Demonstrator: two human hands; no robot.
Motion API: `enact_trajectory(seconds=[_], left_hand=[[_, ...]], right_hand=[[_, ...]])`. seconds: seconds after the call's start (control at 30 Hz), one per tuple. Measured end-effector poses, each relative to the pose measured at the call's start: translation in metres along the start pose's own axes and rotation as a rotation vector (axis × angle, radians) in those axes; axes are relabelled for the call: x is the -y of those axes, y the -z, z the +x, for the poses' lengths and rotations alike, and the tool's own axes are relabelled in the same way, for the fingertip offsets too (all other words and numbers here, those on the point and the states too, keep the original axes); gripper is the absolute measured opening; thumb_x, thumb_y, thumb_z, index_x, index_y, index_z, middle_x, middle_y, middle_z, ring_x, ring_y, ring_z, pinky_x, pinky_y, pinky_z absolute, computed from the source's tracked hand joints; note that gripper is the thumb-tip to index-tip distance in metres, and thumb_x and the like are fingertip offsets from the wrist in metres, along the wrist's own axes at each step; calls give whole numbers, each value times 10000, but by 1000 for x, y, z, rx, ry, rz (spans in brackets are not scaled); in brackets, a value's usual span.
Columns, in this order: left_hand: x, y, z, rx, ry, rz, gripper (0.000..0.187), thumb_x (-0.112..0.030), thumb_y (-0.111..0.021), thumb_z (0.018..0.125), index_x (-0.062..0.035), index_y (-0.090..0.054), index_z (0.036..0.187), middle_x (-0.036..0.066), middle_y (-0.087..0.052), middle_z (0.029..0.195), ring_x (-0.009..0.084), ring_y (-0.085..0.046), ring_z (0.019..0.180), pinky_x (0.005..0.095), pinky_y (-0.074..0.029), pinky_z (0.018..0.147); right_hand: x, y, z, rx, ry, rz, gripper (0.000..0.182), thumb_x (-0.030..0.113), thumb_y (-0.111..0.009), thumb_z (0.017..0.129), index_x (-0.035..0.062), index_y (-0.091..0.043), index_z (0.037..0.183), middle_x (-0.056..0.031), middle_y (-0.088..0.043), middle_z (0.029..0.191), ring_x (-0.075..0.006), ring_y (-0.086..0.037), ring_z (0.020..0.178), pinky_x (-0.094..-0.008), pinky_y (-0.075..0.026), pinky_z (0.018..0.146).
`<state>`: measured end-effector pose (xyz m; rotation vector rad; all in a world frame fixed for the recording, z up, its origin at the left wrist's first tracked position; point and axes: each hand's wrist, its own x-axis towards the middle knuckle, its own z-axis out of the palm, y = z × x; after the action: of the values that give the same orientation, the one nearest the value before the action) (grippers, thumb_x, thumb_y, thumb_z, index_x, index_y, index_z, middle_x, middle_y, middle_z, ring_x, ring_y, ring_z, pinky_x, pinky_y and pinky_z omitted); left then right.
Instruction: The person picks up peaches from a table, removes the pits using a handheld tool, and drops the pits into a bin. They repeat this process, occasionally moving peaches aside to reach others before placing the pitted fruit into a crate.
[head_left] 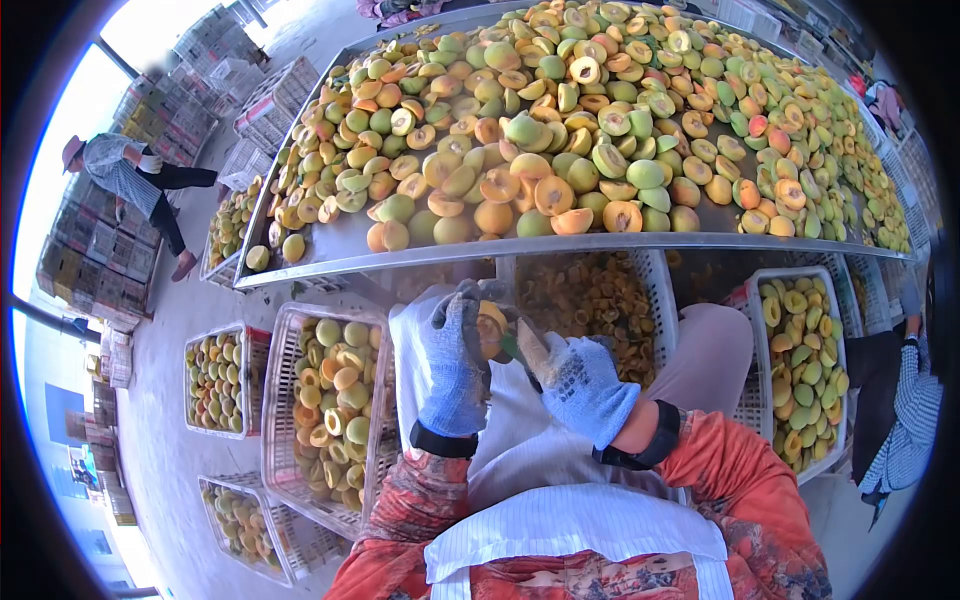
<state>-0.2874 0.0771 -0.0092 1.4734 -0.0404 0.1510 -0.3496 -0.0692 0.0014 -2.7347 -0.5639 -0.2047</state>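
Over my lap, my left hand [456, 362], in a blue and grey work glove, is closed around a peach half [491, 330] with its orange side showing. Close at its right, my right hand [582, 384], gloved the same way, has its fingers bent around something that points toward the fruit. A bit of green shows at those fingertips, but I cannot tell what the held thing is. Just beyond both hands runs the metal rim of a sorting table [560, 245], heaped with halved peaches [600, 120], some with red-brown hollows.
Peach halves fill a crate [280, 385] at my left and another crate [768, 400] at my right. A crate [655, 300] under the table holds brown scraps. Farther left, a person [125, 175] walks past stacked crates [95, 240]. Another person's sleeve [905, 420] shows far right.
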Motion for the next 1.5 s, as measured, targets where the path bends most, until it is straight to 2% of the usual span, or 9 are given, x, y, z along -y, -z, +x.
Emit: enact_trajectory(seconds=[0.17,0.23,0.3,0.5,0.7,0.93,1.17,1.33,1.5], left_hand=[[-40,-10,-4,46,205,-190,296,-184,-475,917,77,-606,964,109,-635,859,184,-637,731,256,-505,657],[-37,3,0,167,-320,557,253,-136,-489,914,48,-556,1075,124,-631,946,170,-615,733,249,-505,671],[-34,-9,-3,14,252,-181,257,-141,-478,922,47,-561,1078,121,-636,952,164,-615,742,250,-504,671],[-29,-7,5,65,-269,362,196,-98,-521,888,0,-613,1030,65,-651,912,97,-585,692,218,-480,621],[-29,-14,18,229,374,238,204,-208,-584,857,-21,-667,852,43,-621,655,97,-554,549,259,-443,501],[-9,-32,25,107,391,-162,233,-239,-557,877,-30,-656,852,60,-625,650,88,-551,523,268,-452,495],[-16,-42,18,14,-387,499,196,-217,-573,833,-32,-638,846,152,-616,744,349,-592,762,402,-483,647],[-21,-37,32,395,374,169,259,-255,-563,848,-29,-655,763,89,-597,638,178,-560,562,320,-460,580],[-28,-43,32,405,226,297,270,-263,-566,840,-25,-658,754,80,-596,622,142,-547,581,309,-458,595]], right_hand=[[6,6,5,-50,-34,372,518,152,-625,765,29,-429,1229,-182,-611,752,-343,-614,633,-412,-476,547],[5,7,7,-27,-76,395,507,152,-633,768,24,-431,1216,-195,-617,753,-354,-615,652,-422,-476,569],[7,8,7,-8,-67,385,506,142,-647,758,19,-435,1200,-211,-611,764,-374,-609,669,-420,-480,571],[11,33,9,373,-526,1352,475,104,-688,729,26,-452,1135,-167,-580,769,-241,-588,545,-339,-479,537],[4,32,7,353,-446,1104,465,75,-685,749,17,-443,1142,-62,-525,768,-109,-530,488,-265,-442,421],[-13,7,1,70,-221,956,444,58,-678,730,11,-456,1111,-91,-544,745,-135,-543,483,-291,-447,433],[-12,33,7,322,-605,1472,458,22,-710,671,25,-494,1075,-74,-580,914,-130,-553,490,-251,-472,424],[-16,48,9,414,-594,1390,489,16,-699,667,32,-495,1112,-49,-560,811,-114,-523,440,-244,-440,371],[-23,45,2,483,-596,1517,457,49,-685,669,29,-503,1088,-37,-545,720,-102,-493,419,-227,-414,356]])
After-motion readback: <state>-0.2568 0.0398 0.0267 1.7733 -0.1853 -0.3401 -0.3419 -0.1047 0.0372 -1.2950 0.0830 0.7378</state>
